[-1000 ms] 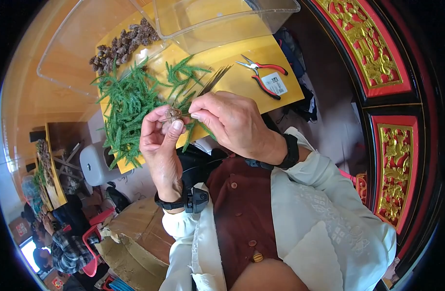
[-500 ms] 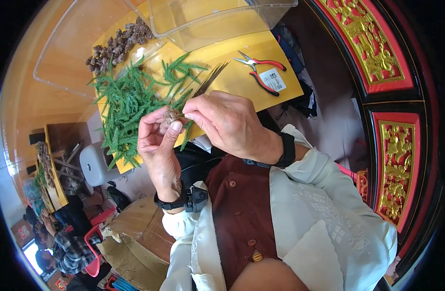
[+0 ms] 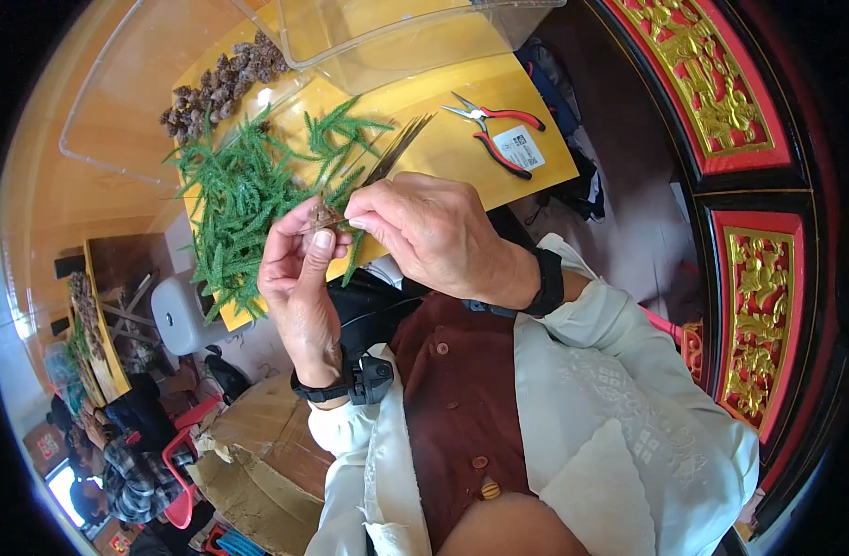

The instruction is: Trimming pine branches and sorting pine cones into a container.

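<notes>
My left hand (image 3: 299,278) is raised in front of my chest and pinches a small brown pine cone (image 3: 324,216) between thumb and fingers. My right hand (image 3: 424,227) meets it from the right, fingertips closed on the same cone and on a thin green sprig (image 3: 355,255) that hangs below it. Both hands hover over the near edge of a yellow board (image 3: 452,139). A heap of green fir-like sprigs (image 3: 244,195) lies on the board just beyond my left hand.
A pile of brown pine cones (image 3: 219,83) sits at the board's far left. Red-handled pliers (image 3: 498,130) and a bundle of thin dark wires (image 3: 401,148) lie on the board to the right. Clear plastic trays (image 3: 387,32) stand behind. Another person sits at lower left.
Both hands stayed together on the cone, shifting only slightly; my right fingers have worked a little around it.
</notes>
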Demonstrator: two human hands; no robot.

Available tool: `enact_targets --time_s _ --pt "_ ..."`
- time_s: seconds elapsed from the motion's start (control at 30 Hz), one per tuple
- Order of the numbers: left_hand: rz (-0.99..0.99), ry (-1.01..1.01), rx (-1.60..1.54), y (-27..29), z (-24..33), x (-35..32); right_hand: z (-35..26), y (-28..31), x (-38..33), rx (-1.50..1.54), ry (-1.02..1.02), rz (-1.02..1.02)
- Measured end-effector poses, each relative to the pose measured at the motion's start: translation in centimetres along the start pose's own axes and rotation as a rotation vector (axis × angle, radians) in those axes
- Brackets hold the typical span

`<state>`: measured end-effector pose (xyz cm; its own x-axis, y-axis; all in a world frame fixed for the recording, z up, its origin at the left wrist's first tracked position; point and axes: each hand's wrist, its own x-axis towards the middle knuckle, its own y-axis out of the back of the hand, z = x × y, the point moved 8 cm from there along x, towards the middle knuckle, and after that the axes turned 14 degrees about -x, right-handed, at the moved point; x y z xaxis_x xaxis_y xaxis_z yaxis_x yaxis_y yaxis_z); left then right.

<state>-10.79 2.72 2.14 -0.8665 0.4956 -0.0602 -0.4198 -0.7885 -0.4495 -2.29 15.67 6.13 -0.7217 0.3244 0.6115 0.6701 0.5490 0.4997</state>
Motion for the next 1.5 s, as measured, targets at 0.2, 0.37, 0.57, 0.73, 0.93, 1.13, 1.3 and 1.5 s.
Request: enact_targets --time_s 0.2,0.37,0.57,0.73,0.93,1.13,1.3,1.5 --pt "0.000 -0.038 0.001 -0.2 0.3 -0.2 -0.1 0.2 0.0 0.005 -0.005 0.015" --pt "0.010 -0.044 0.004 -0.2 0.4 -0.3 0.1 0.0 -0.1 -0.003 -0.003 0.006" --pt "0.012 -0.075 0.033 0.0 0.1 -0.3 0.0 -0.1 -0.1 -0.019 -0.066 0.036" --pt "0.020 -0.100 0.020 -0.4 0.0 -0.5 -0.3 -0.1 -0.2 -0.043 -0.057 0.061" --pt "0.044 0.043 -0.255 0.7 -1.8 -0.3 -1.2 -0.1 -0.4 -0.112 0.009 0.077" --pt "0.020 0.008 -0.364 0.7 -1.4 -0.3 -1.0 0.0 -1.0 -0.033 0.013 0.086" --pt "-0.026 0.085 -0.403 0.7 -2.0 -0.5 -0.7 -0.4 -1.0 0.037 -0.040 0.094" --pt "-0.065 0.085 -0.474 0.2 -2.1 -0.3 -0.8 -0.3 -0.9 0.072 -0.060 0.062"
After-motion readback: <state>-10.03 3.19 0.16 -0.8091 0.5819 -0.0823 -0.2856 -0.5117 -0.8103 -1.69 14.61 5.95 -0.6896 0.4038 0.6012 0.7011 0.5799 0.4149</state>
